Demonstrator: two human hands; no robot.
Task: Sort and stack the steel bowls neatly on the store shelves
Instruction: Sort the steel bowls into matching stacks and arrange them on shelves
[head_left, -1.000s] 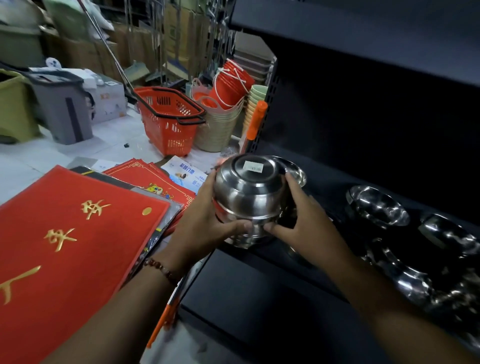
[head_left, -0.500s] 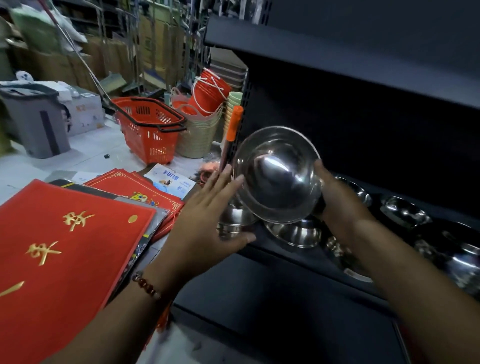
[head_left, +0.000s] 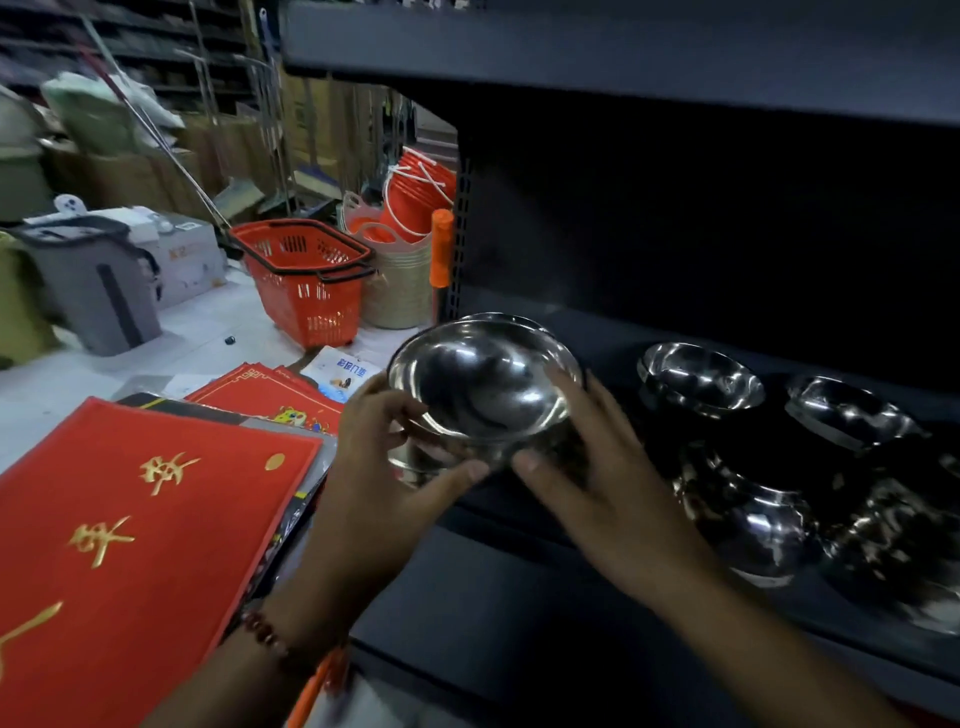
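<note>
The steel bowl (head_left: 483, 387) covers the left hand's (head_left: 387, 467) fingers behind its rim, and whatever sits beneath it is only a blurred gleam. The right hand (head_left: 597, 483) hides the bowl's right wall. At the right edge, the stacked bowls (head_left: 883, 540) smear into streaks and are cut off. The shelf's (head_left: 519, 623) back is too dark to read. The red mat (head_left: 130, 545) runs off the frame's left edge.

A shiny steel bowl (head_left: 483, 384) sits mouth-up between both hands, over another bowl (head_left: 415, 457) beneath. Right of the grip, more steel bowls (head_left: 701, 376) rest on the dark shelf (head_left: 519, 613).
</note>
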